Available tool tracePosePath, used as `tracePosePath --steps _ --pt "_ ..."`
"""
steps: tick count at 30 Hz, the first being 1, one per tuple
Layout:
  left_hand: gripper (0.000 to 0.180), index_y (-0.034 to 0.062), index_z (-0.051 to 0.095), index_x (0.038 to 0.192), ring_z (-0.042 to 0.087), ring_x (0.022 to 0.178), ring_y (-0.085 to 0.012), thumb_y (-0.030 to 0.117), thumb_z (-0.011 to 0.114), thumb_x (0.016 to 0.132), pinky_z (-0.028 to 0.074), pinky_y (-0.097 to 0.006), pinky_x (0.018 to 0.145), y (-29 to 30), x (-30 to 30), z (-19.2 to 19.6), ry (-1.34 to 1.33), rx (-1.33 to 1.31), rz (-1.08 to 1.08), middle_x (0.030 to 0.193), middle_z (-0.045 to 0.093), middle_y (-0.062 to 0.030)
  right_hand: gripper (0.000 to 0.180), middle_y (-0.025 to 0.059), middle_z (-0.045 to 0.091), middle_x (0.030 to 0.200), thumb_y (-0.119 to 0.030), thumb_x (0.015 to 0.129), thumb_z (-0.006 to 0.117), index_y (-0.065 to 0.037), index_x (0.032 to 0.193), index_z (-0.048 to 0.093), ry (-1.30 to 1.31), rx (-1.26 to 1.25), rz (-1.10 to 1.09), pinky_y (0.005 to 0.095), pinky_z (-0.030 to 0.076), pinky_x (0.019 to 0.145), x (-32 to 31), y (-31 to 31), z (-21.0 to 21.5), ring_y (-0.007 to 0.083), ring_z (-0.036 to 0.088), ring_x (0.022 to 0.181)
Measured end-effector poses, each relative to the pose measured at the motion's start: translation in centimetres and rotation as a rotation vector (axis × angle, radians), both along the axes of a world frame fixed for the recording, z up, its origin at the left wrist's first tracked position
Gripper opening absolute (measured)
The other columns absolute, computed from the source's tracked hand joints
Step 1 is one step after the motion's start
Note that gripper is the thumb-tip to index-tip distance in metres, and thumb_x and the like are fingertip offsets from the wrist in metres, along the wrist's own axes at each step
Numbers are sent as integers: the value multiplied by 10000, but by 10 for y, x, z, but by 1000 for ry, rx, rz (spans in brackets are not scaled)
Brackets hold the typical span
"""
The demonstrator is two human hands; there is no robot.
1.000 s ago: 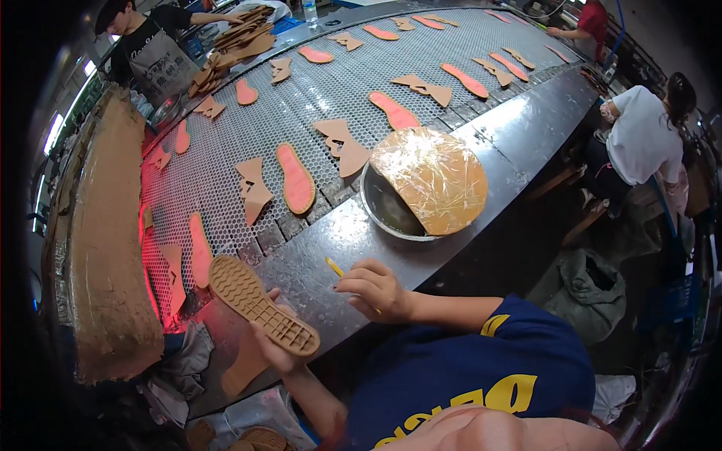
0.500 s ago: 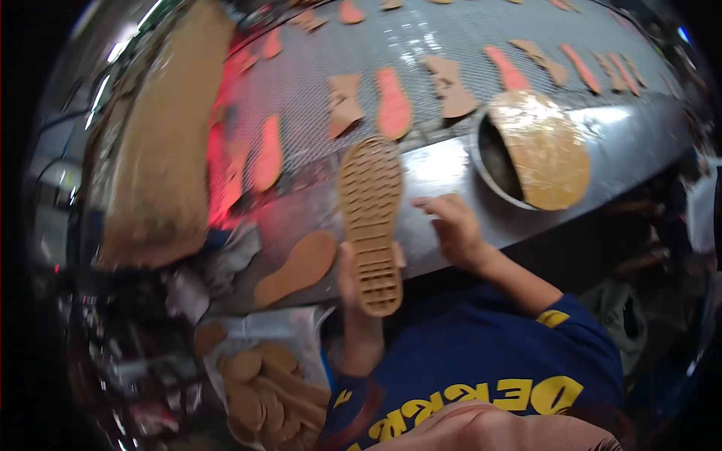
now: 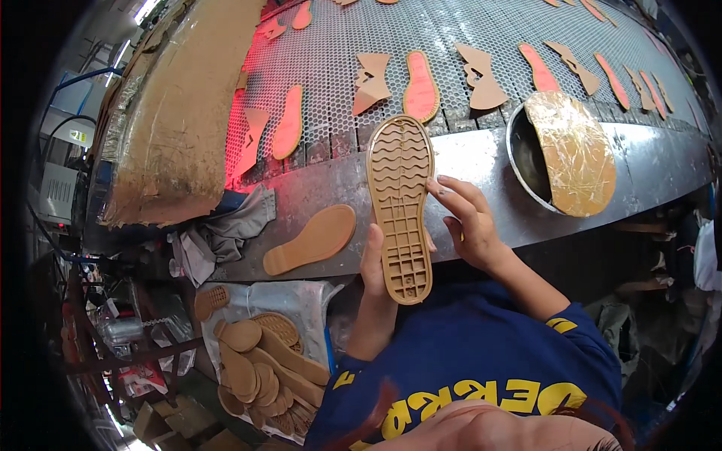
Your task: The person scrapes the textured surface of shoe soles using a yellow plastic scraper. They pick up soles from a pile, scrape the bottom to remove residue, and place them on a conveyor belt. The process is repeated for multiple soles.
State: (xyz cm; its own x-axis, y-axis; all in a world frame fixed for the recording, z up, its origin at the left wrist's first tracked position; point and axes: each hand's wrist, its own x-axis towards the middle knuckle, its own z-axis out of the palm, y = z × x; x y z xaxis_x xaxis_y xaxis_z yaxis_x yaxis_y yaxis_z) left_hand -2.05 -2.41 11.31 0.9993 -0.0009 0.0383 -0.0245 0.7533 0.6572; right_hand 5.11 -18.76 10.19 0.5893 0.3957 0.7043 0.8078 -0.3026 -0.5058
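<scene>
My left hand (image 3: pixel 373 259) grips a tan shoe sole (image 3: pixel 401 203) from behind, thumb along its left edge. The sole is upright, its wavy and gridded tread turned toward me. At its right edge, the fingertips of my right hand (image 3: pixel 470 222) touch or nearly touch the rim, with the fingers bent and apart. Left of the held sole, another tan sole (image 3: pixel 316 237) lies smooth side up on the metal ledge (image 3: pixel 481 158). Below it, an open plastic-lined container (image 3: pixel 297 297) holds several more soles (image 3: pixel 252 368).
Beyond the ledge, a mesh conveyor (image 3: pixel 323 113) carries pink insoles (image 3: pixel 421 86) and tan cut-out straps (image 3: pixel 481 79). A round metal pan (image 3: pixel 519 161), partly covered by a tape-wrapped board (image 3: pixel 575 154), stands right. A cardboard-covered housing (image 3: pixel 177 113) and grey cloth (image 3: pixel 233 225) are left.
My right hand has come closer to the right edge of the held sole. The whole view has shifted and grown sharper. My left hand keeps its hold.
</scene>
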Motion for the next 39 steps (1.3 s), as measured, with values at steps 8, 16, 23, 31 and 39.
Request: tracePosePath --steps 8,16,23,31,39 --pt "579 -25 491 1261 628 714 -175 454 258 1034 525 -277 607 -17 1 15 161 202 234 946 648 -130 664 119 560 1323 95 693 672 -83 1314 521 107 34 199 429 465 940 -7 -6 -4 338 552 1150" --pt "582 -10 533 1179 628 709 -181 482 258 1031 531 -283 612 -17 6 5 236 27 248 861 641 -134 614 132 550 1332 70 725 663 -102 1303 548 180 -9 377 432 434 1008 -6 -28 0 328 528 1202" --pt "585 -24 465 1291 621 765 -218 463 283 1021 520 -335 700 -12 10 -6 58 14 109 957 644 -187 364 166 564 1265 -255 943 543 -135 1285 569 99 52 123 467 422 963 9 -35 13 350 530 1167" --pt "618 -55 433 1347 599 742 -250 439 404 976 503 -361 700 -7 5 -3 -54 -100 30 1251 568 -212 495 171 610 996 -460 995 441 -65 1260 580 250 79 -47 375 507 651 45 -45 23 302 635 745" --pt "572 -47 508 1251 580 722 -237 427 464 933 493 -342 650 -14 -12 -14 -20 -66 -12 1012 620 -168 302 139 670 991 56 786 709 -24 1069 641 138 223 141 333 528 759 40 -34 49 272 667 896"
